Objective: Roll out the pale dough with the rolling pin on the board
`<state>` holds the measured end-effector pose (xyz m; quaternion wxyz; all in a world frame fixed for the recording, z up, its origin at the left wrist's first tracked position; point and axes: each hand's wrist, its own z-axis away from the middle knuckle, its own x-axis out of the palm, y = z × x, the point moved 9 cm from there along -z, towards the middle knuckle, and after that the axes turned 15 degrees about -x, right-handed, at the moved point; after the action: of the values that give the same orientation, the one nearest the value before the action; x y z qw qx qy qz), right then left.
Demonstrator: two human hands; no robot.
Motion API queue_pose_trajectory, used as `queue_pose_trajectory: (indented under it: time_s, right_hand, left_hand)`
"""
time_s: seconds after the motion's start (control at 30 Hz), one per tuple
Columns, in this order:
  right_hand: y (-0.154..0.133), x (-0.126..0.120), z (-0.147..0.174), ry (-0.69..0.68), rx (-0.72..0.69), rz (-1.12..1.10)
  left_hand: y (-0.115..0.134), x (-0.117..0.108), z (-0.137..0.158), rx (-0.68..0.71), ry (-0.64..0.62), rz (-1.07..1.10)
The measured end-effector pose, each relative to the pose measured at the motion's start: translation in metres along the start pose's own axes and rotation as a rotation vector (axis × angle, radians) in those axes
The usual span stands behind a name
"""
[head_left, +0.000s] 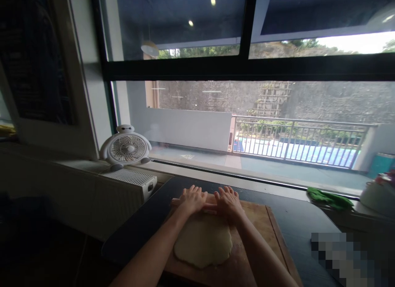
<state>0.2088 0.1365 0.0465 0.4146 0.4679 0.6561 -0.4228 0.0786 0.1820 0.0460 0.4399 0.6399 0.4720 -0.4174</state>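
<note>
A rolling pin lies crosswise over the far edge of a flat, pale sheet of dough. My left hand rests on top of the pin's left part, its fingers stretched forward past it and slightly spread. On the right part lies my right hand, palm down, with fingers also reaching out over the pin. Part of the pin is hidden under both hands. The dough has an uneven edge and sits on a wooden board.
The board stands on a dark table below a large window. A white fan stands at the left near a radiator. A green cloth and a pale container are on the right sill. A patch at lower right is pixelated.
</note>
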Motion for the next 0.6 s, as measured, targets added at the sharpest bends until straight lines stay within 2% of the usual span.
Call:
queue_pose_trajectory:
  time_s: [0.07, 0.13, 0.23, 0.33, 0.43, 0.5, 0.6]
  right_hand:
    - [-0.015, -0.003, 0.022, -0.005, -0.065, -0.006]
    - [-0.037, -0.007, 0.053, -0.022, -0.184, -0.035]
    - [-0.064, -0.011, 0.105, -0.079, -0.348, -0.117]
    - [-0.074, -0.009, 0.134, -0.148, -0.413, -0.134]
    - [-0.071, -0.008, 0.122, -0.133, -0.399, -0.095]
    - [-0.062, -0.007, 0.093, -0.081, -0.337, -0.036]
    - [-0.039, -0.001, 0.041, -0.049, -0.183, 0.06]
  left_hand:
    - [-0.002, -0.015, 0.031, 0.082, 0.116, 0.024]
    - [-0.008, -0.03, 0.076, 0.184, 0.224, 0.055]
    - [-0.024, -0.042, 0.142, 0.297, 0.258, 0.076]
    - [-0.034, -0.043, 0.179, 0.369, 0.247, 0.061]
    - [-0.033, -0.037, 0.167, 0.361, 0.23, 0.052]
    - [-0.028, -0.031, 0.134, 0.294, 0.232, 0.056]
    - [-0.018, -0.017, 0.068, 0.168, 0.184, 0.049]
